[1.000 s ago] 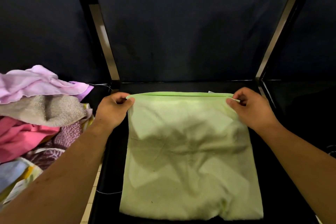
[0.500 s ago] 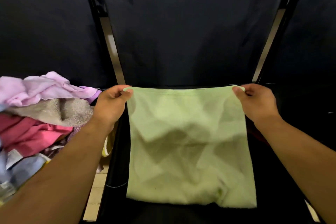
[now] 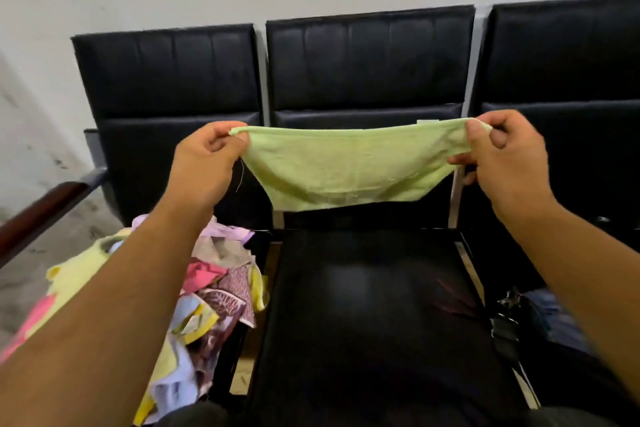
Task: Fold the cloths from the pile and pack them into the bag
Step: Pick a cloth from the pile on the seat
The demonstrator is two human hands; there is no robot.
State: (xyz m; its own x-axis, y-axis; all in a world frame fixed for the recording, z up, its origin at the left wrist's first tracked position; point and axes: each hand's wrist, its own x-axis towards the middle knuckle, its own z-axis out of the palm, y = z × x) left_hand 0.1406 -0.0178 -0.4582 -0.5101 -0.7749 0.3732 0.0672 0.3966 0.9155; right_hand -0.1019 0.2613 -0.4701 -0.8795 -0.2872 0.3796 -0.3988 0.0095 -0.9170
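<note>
1. The green cloth [image 3: 346, 170] is held in the air, stretched between both hands above the far part of the middle seat [image 3: 363, 305] and touching nothing else.
2. The left hand [image 3: 204, 163] pinches the cloth's left top corner between thumb and fingers. The right hand [image 3: 502, 156] pinches the right corner likewise.
3. The pile [image 3: 214, 288] lies on the left seat.
4. Risk: the hold is at the corners only, so a slackened pinch would drop one side.
5. Risk: the lower edge hangs free and uneven, and laying it down that way would likely crease the fold.
</note>
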